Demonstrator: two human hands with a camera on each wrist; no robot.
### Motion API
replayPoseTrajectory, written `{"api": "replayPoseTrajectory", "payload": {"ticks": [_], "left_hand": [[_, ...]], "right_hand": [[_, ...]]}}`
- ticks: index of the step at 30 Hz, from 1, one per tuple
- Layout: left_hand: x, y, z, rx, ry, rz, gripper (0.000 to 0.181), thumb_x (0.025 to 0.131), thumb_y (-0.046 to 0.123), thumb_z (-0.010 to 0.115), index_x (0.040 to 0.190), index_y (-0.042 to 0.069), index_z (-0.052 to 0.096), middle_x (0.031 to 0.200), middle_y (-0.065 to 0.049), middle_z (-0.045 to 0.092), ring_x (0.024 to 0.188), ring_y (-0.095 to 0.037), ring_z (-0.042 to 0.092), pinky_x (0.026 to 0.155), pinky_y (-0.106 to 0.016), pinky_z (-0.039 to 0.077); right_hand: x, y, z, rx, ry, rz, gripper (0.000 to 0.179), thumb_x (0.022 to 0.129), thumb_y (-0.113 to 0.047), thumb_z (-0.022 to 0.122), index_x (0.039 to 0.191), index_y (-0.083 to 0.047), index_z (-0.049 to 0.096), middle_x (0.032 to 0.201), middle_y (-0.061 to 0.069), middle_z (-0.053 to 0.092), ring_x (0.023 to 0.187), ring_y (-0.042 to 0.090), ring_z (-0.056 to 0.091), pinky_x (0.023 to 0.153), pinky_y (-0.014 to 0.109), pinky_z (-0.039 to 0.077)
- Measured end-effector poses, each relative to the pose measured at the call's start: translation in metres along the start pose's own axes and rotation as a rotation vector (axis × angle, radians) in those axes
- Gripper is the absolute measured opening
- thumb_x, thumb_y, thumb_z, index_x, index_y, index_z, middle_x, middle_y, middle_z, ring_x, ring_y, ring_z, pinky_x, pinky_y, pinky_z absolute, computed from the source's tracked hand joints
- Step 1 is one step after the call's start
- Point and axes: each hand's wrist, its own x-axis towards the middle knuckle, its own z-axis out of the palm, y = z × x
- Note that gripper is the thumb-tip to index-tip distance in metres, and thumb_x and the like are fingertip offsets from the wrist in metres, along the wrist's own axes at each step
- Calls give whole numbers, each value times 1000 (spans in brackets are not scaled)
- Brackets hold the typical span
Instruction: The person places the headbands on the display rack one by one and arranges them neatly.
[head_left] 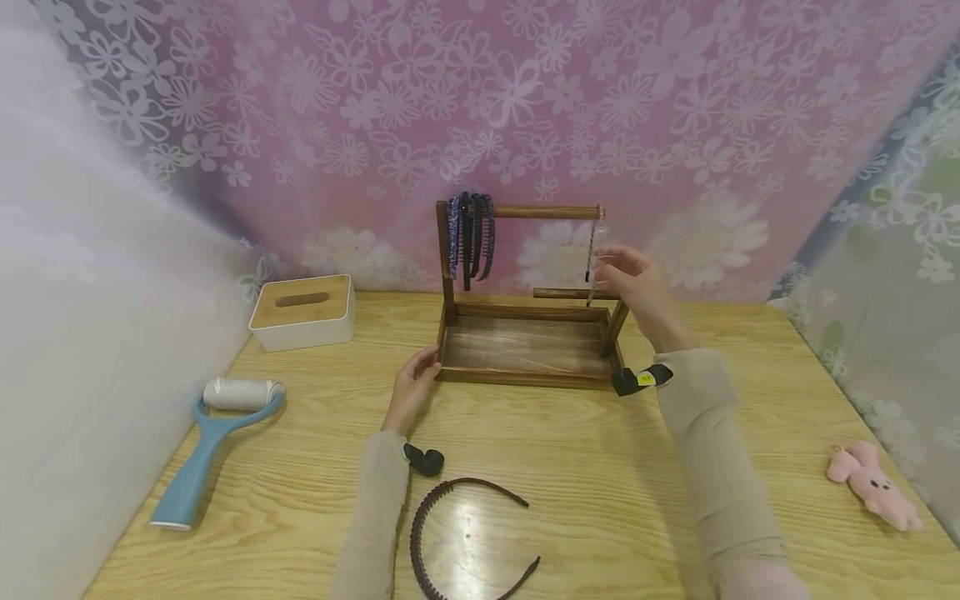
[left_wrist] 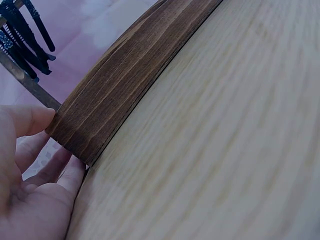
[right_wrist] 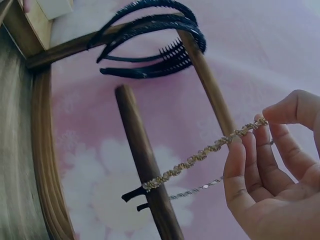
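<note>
A dark wooden headband stand (head_left: 525,377) has an upper bar, a shorter lower bar and a shallow tray as its base. My left hand (head_left: 412,387) grips the tray's front left corner, thumb at the top edge in the left wrist view. At the stand's right end, my right hand (head_left: 637,287) pinches a gold beaded headband (right_wrist: 192,160), which crosses the lower bar (right_wrist: 135,125). A thin silvery headband (right_wrist: 200,189) hangs beside it, partly hidden by the fingers. Several dark and blue headbands (head_left: 472,237) hang together at the upper bar's left end.
A brown toothed headband (head_left: 417,542) lies on the wooden table (head_left: 600,517) in front. On the left are a tissue box (head_left: 303,325) and a blue-handled lint roller (head_left: 195,467). A pink plush toy (head_left: 873,487) lies far right. Floral curtain (head_left: 510,92) hangs behind.
</note>
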Motion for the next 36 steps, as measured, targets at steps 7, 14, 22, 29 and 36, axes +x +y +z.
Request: {"api": "replayPoseTrajectory", "payload": {"ticks": [7,14,22,29,36], "left_hand": [[0,0,-1,7,-11,-5,40,100,12,52,140,7,51,148,-13,45,137,-31,41,114,-46,37],[0,-1,0,3,2,1,40,99,10,53,139,5,52,147,-15,46,137,-31,43,114,-46,38],[2,-1,0,-2,-2,3,42,99,9,53,141,3,49,149,-18,44,138,-33,41,115,-48,36],[-8,17,-1,8,-17,0,42,99,6,52,140,-2,48,148,-21,44,137,-36,41,114,-48,37],[-16,31,0,-1,-18,4,41,99,6,52,139,-2,49,147,-21,45,137,-35,42,114,-45,38]], "right_hand": [[10,1,29,-39,-23,49,31,98,-16,56,127,-5,56,100,-13,60,89,4,59,82,20,53],[18,-1,59,-19,-37,36,36,97,-15,58,132,-4,55,98,-12,60,91,6,59,85,26,53],[25,-10,85,-30,-46,25,39,98,-17,57,136,-7,55,107,-5,61,97,9,59,91,34,54],[38,-5,104,-38,-84,4,36,99,-15,55,133,-4,56,114,8,60,100,14,58,89,30,54],[43,4,114,-36,-94,14,35,98,-10,56,132,-1,56,107,4,59,94,9,56,99,47,50]]}}
